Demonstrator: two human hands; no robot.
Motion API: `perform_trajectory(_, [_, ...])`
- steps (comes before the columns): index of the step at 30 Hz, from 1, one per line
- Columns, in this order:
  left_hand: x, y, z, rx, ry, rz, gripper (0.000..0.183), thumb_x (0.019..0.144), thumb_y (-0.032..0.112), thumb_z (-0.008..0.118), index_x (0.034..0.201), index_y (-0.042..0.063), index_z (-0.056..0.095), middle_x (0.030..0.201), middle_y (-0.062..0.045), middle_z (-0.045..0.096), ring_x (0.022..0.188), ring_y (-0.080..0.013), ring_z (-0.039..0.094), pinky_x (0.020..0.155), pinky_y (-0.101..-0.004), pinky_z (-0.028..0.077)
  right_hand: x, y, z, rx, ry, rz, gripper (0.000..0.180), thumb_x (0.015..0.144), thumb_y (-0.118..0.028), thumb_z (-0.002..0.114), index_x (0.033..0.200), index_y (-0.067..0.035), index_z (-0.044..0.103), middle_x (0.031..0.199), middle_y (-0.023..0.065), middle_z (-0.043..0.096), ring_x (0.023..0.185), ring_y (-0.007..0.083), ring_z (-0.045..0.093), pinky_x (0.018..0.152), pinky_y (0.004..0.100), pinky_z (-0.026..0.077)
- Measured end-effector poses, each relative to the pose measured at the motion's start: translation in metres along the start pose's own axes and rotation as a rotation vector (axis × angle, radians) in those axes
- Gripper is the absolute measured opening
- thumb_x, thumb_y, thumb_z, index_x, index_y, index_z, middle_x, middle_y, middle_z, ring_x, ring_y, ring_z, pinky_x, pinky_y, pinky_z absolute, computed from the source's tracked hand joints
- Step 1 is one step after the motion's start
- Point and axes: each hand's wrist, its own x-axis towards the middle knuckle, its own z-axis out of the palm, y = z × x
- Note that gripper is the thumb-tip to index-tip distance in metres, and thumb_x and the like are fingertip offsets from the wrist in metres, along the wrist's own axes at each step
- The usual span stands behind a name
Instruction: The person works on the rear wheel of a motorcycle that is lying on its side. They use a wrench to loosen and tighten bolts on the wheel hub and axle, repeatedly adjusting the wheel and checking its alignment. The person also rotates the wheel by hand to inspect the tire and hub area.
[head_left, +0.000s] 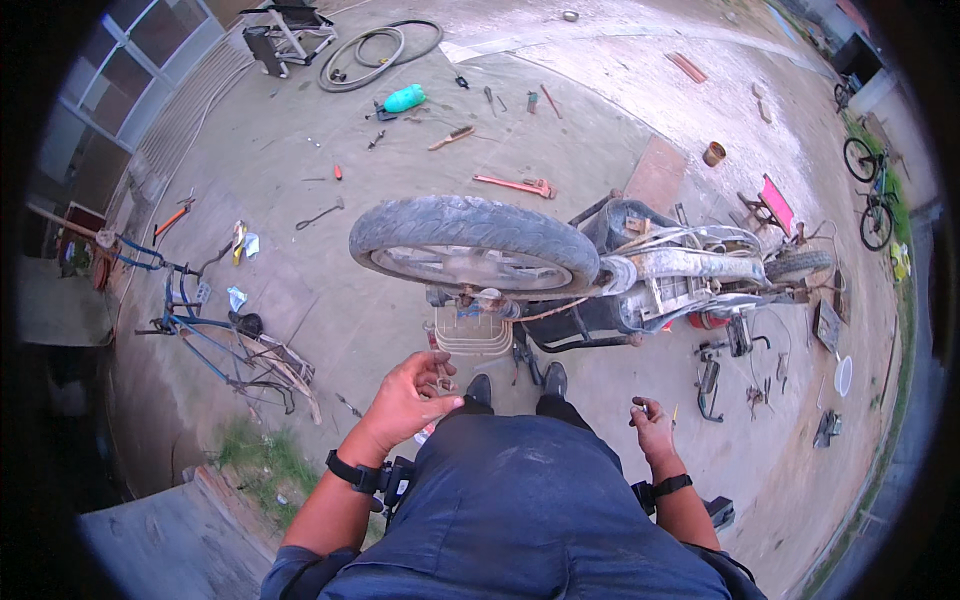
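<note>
Before me lies a dirty, partly stripped two-wheeler (675, 266), with a large wheel and tyre (472, 225) at its near left end. My left hand (405, 394) is raised in front of my body, left of my shoes. Its fingers and thumb hold a small metal part (445, 381), too small to identify. My right hand (654, 431) hangs low on the right, its fingers curled round a small object (639, 409) that is mostly hidden. Neither hand touches the two-wheeler. A beige slatted plastic piece (472, 337) is below the wheel, just ahead of my shoes.
A red pipe wrench (517, 185), a wire brush (451, 138) and a green bottle (405, 98) lie beyond the wheel. A blue bicycle frame (184, 322) lies left. Loose metal parts (709, 386) are on the right, near a pink-seated folding stool (776, 204). A coiled hose (360, 60) lies farther off.
</note>
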Motion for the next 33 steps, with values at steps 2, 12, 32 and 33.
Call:
perform_trajectory(2, [-0.001, -0.004, -0.005, 0.181, 0.029, 0.079, 0.049, 0.088, 0.007, 0.081, 0.131, -0.002, 0.058, 0.108, -0.009, 0.072, 0.092, -0.0142, 0.069, 0.08, -0.0306, 0.057, -0.012, 0.02, 0.007, 0.032, 0.023, 0.038, 0.036, 0.096, -0.019, 0.068, 0.127, -0.001, 0.067, 0.091, 0.0063, 0.069, 0.08, 0.0145, 0.067, 0.076, 0.0302, 0.054])
perform_trajectory(12, [0.03, 0.005, 0.012, -0.271, 0.381, 0.197, 0.024, 0.111, 0.024, 0.051, 0.118, 0.002, 0.053, 0.087, -0.01, 0.067, 0.067, -0.0133, 0.064, 0.056, -0.0247, 0.047, -0.034, 0.068, -0.007, 0.051, 0.094, 0.124, 0.035, 0.096, -0.022, 0.069, 0.125, -0.002, 0.068, 0.091, 0.0061, 0.07, 0.081, 0.0146, 0.068, 0.076, 0.0305, 0.053])
perform_trajectory(32, [0.098, -0.019, 0.037, -0.669, 0.413, 0.008, 0.024, 0.11, 0.028, 0.049, 0.113, 0.005, 0.058, 0.085, -0.011, 0.069, 0.067, -0.0175, 0.066, 0.054, -0.0279, 0.046, -0.045, 0.11, -0.048, 0.082, 0.163, 0.18, 0.036, 0.095, -0.023, 0.069, 0.125, -0.002, 0.068, 0.087, 0.0061, 0.069, 0.079, 0.0139, 0.066, 0.072, 0.0298, 0.051])
perform_trajectory(33, [0.099, -0.019, 0.036, -0.685, 0.406, -0.001, 0.024, 0.111, 0.027, 0.048, 0.112, 0.005, 0.058, 0.085, -0.011, 0.069, 0.066, -0.0173, 0.066, 0.053, -0.0278, 0.047, -0.045, 0.108, -0.047, 0.082, 0.165, 0.185, 0.036, 0.095, -0.023, 0.069, 0.125, -0.002, 0.068, 0.087, 0.0063, 0.069, 0.079, 0.014, 0.066, 0.073, 0.0299, 0.051])
